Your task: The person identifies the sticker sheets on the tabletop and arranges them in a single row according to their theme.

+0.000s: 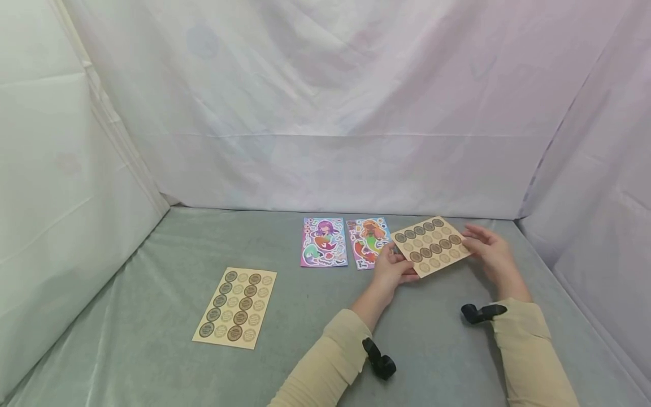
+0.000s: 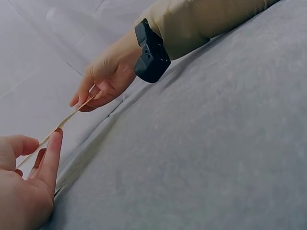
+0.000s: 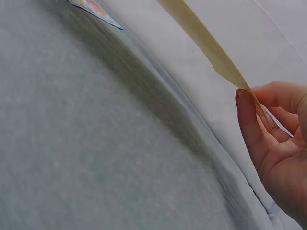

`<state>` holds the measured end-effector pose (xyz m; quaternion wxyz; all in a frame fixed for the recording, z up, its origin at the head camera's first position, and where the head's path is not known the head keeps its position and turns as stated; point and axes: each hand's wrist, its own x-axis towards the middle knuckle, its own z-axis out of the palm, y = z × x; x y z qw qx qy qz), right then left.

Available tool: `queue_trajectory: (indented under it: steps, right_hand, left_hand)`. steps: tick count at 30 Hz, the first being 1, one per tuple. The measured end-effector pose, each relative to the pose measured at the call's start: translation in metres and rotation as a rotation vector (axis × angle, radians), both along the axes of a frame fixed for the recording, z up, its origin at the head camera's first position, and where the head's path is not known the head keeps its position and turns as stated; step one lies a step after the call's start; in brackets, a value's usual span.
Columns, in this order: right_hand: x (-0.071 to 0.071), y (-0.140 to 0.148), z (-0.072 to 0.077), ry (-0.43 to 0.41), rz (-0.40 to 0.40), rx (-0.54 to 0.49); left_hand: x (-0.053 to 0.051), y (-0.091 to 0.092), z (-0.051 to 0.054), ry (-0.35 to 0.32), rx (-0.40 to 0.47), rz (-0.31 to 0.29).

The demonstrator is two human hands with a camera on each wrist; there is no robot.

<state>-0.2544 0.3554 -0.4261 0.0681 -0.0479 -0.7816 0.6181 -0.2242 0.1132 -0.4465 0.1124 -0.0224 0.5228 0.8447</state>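
Both hands hold a tan sheet of round stickers (image 1: pixel 431 244) raised over the right part of the table, with rows of dark and pale circles facing up. My left hand (image 1: pixel 389 271) pinches its left corner between thumb and fingers. At the opposite edge, my right hand (image 1: pixel 493 254) pinches the sheet, and the right wrist view shows the thumb and fingers (image 3: pixel 249 115) on its corner. Seen edge-on in the left wrist view, the sheet (image 2: pixel 72 115) is thin and slightly bent. Behind the left hand lies a mermaid sticker sheet (image 1: pixel 367 240), partly covered.
A second tan sticker sheet (image 1: pixel 235 308) lies flat at the left of the grey cloth-covered table (image 1: pixel 152 282). Another mermaid sticker sheet (image 1: pixel 324 242) with a purple edge lies near the back. White curtains (image 1: pixel 330 113) enclose the back and sides.
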Motion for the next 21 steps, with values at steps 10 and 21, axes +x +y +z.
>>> queue_trajectory:
  steps: [10, 21]
  right_hand:
    - [-0.002, 0.000, 0.002, -0.048, 0.055, -0.105]
    - [0.001, 0.000, 0.012, -0.064, 0.163, -0.264]
  left_hand:
    - [-0.001, -0.002, 0.003, 0.002, -0.002, 0.024]
    - [0.000, -0.004, 0.011, 0.020, 0.017, 0.017]
